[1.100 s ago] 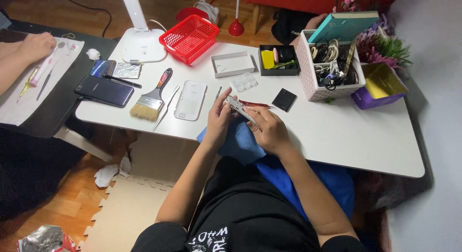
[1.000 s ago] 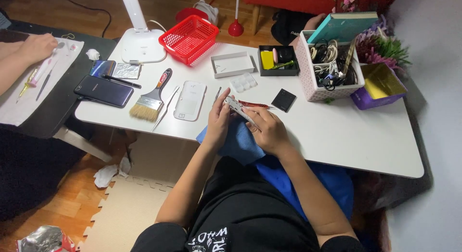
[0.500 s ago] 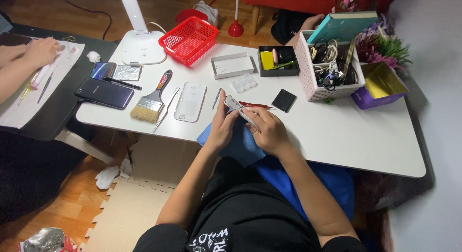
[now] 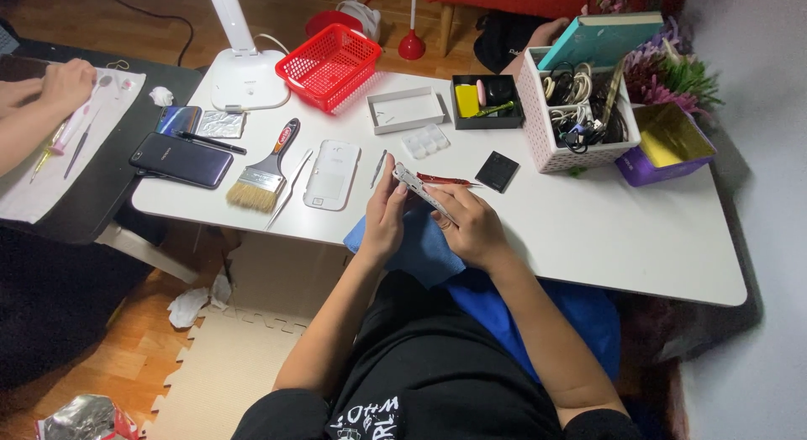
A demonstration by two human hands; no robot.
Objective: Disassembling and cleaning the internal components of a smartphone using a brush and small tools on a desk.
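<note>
Phone (image 4: 423, 193), slim and silvery, held edge-on between both hands just above the near edge of the white table (image 4: 605, 238), over a blue cloth (image 4: 424, 247). Landmark = table. Largest first: table itself; white lamp base (image 4: 250, 77) and red basket (image 4: 329, 63) at its far-left end; white lattice bin of cables (image 4: 576, 104) at far right with a purple box (image 4: 664, 146) beside it; paintbrush (image 4: 265, 173) and white back cover (image 4: 332, 174) on the near-left part; dark phone (image 4: 181, 160) at the left edge; red-handled tool (image 4: 445, 180) lying on the table just beyond the held phone. Step, my read: working the phone's edge or seam, likely opening or inspecting it. Next move would need a steady pinch and a thin tool at the seam. Left hand (image 4: 385, 215) clamped on the phone's left end, fingers curled round it; right hand (image 4: 471, 228) closed on the right end from below. Another person's hand (image 4: 67, 80) rests on a separate dark table (image 4: 101, 188) left of the white one.
</note>
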